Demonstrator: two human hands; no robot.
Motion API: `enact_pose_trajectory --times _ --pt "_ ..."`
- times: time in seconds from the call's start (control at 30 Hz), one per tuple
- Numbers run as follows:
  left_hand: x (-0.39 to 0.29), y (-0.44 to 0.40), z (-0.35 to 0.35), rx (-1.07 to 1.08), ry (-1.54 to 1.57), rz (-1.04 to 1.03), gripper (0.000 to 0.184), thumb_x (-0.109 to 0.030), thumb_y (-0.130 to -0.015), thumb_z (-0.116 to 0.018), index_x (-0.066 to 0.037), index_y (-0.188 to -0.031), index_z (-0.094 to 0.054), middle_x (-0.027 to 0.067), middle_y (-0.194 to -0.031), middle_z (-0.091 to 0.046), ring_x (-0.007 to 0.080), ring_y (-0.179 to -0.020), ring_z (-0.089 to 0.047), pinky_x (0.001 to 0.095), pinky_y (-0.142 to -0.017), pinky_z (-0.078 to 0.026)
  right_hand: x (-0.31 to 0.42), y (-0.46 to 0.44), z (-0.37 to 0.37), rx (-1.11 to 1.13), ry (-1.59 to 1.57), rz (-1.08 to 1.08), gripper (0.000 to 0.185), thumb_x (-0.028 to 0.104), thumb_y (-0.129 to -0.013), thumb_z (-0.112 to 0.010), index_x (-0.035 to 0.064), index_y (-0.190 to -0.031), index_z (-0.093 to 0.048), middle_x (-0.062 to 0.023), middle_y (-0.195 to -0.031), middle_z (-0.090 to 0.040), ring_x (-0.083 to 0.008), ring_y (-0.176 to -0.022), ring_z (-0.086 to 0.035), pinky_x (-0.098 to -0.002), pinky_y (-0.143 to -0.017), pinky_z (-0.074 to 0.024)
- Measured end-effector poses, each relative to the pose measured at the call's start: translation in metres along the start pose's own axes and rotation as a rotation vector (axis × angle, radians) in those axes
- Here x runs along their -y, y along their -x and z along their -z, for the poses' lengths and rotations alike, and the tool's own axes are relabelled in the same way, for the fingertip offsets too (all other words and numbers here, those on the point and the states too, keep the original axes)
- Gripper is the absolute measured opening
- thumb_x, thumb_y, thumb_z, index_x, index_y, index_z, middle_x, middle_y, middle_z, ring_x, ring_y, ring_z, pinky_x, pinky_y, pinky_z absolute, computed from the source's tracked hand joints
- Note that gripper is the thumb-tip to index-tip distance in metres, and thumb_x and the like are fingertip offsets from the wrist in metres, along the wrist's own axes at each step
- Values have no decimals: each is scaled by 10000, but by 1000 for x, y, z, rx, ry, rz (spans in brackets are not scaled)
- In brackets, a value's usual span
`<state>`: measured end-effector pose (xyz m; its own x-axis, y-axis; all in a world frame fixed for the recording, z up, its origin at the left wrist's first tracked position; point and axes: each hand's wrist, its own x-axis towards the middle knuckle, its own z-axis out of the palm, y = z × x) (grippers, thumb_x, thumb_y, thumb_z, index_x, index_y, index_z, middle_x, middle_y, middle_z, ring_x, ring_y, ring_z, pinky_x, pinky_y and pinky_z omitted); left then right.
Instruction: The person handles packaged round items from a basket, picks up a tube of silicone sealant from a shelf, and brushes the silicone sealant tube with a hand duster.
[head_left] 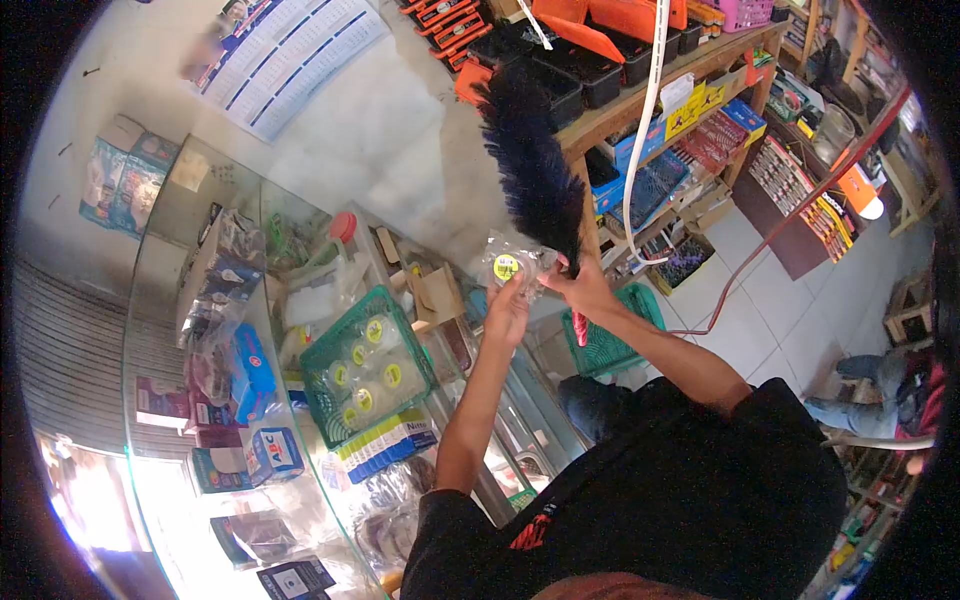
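Note:
My left hand [507, 312] grips a clear plastic packet [508, 262] with a round yellow label on it. What lies inside the packet looks round and pale, but I cannot make out its kind. My right hand [588, 288] is closed around a feather duster [532, 160], its dark feathers pointing up and its pinkish-red handle showing below the hand. The right fingertips are at the packet's right edge. Left of my hands, a green basket [318, 405] holds several similar packets with yellow labels.
A glass display case [262, 300] with boxed and bagged goods stands on the left. Wooden shelves [600, 125] with orange and black bins are at the back. Another green basket [650, 305] lies below my right hand. A white cable [640, 150] hangs down; a person [890, 385] is at right.

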<state>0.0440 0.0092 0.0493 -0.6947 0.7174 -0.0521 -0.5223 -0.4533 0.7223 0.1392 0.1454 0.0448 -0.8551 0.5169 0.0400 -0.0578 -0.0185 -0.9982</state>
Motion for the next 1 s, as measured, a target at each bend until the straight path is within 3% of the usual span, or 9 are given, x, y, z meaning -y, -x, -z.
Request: enact_pose_trajectory --times 0.17,0.33,0.6,0.67,0.73,1.0 --pt "-4 0 2 -18 -41 -9 394 -53 -887 -601 -74 -1254 -460 68 -1184 -589 208 -1104 -578 378 -961 -457 11 3 -2 32 -136 -129 358 188 -747 -796 23 -935 -539 -17 -807 -552 -141 -757 -515 -329 -715 -462" --pt "-6 0 0 -63 -54 5 398 -57 -894 -599 -91 -1261 -450 63 -1154 -586 213 -1078 -581 386 -940 -475 9 7 -10 -27 -62 -8 429 211 -732 -810 16 -1033 -575 -25 -820 -580 -149 -757 -531 -314 -731 -466" --pt "-6 1 -1 -77 -18 3 358 -68 -903 -597 -95 -1239 -476 50 -1112 -600 208 -1034 -600 378 -890 -495 4 24 -22 7 -87 -90 493 210 -704 -834 33 -1073 -558 -15 -853 -581 -132 -762 -527 -297 -737 -460" --pt "-3 -1 6 -82 -16 5 350 -65 -903 -596 -93 -1234 -485 52 -1116 -606 203 -1031 -603 374 -892 -491 -2 23 -22 20 -106 -68 442 178 -716 -824 56 -1007 -514 4 -809 -561 -93 -661 -490 -268 -607 -410" --pt "0 -2 8 -104 -10 4 342 -59 -901 -597 -90 -1226 -497 55 -1125 -612 198 -1032 -604 371 -898 -485 -9 20 -23 19 -160 30 401 128 -745 -798 96 -914 -436 31 -722 -528 -33 -475 -423 -214 -372 -306" --pt "6 -5 19 -118 -23 70 386 -22 -868 -629 -89 -1226 -502 64 -1130 -616 201 -1043 -603 373 -918 -475 -9 29 -24 -67 -328 -147 400 97 -754 -787 120 -882 -408 25 -718 -524 -36 -469 -420 -218 -371 -290"
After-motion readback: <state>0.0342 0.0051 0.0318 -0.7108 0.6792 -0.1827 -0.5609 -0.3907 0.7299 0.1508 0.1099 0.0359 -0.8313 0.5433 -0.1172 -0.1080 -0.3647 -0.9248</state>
